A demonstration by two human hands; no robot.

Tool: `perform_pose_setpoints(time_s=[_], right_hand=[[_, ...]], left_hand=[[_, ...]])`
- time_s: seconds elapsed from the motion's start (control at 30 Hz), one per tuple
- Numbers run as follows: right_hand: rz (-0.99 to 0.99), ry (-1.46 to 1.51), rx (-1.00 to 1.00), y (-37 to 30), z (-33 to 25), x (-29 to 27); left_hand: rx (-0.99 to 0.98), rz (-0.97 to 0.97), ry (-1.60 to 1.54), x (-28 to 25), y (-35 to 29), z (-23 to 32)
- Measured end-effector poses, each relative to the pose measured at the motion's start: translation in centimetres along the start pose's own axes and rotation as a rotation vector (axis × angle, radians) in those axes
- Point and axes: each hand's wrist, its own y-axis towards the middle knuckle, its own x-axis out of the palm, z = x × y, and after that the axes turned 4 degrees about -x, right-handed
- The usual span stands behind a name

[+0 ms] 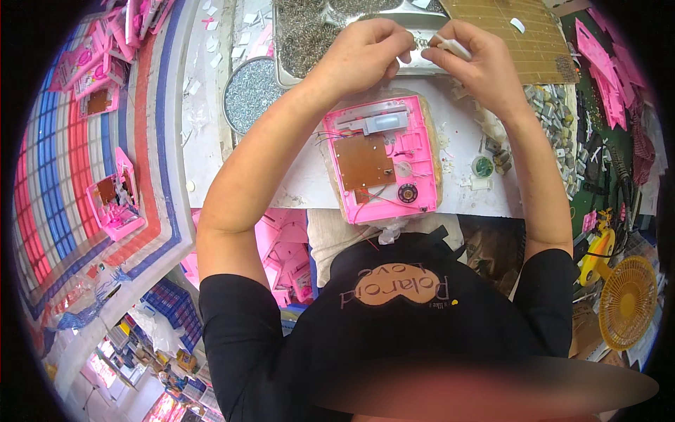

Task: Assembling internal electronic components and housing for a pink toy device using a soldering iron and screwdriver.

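Head view shows both hands up over a shallow metal tray of tiny silvery screws (304, 32). Left hand (365, 53) is curled narrow, fingertips pinched like it's got something small, but I can't tell what, too tiny. Right hand (474, 60) is closed around a slim white pen-shaped tool (450, 46), tip pointing toward the left fingers.

Open pink plastic toy casing (383, 158) lies on the white bench just below the hands, near the person's chest, insides up: one brown circuit board (363, 162), one grey rectangular block (383, 123), one small round black part (407, 193), thin wires.

My take on doing this bit well: keep the pinch low over the tray so a dropped piece lands back in it, and line the tool tip up square.

Counts: one round metal bowl of silvery bits (251, 91), one more pink casing (112, 200) off left on the striped sheet, one yellow fan (626, 302).
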Motion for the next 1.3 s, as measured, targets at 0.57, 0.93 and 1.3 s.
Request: perform_pose_setpoints(time_s=[0.57, 0.93, 1.3], right_hand=[[0.074, 0.238, 0.290, -0.9, -1.9, -0.1], [0.065, 0.710, 0.444, 0.1, -2.7, 1.2], [0.149, 0.224, 0.014, -0.3, -1.8, 1.3]], left_hand=[[0.251, 0.196, 0.160, 0.1, -0.3, 1.0], [0.590, 0.488, 0.344, 1.6, -1.4, 0.5], [-0.382, -0.064, -0.498, 0.1, -1.4, 1.6]])
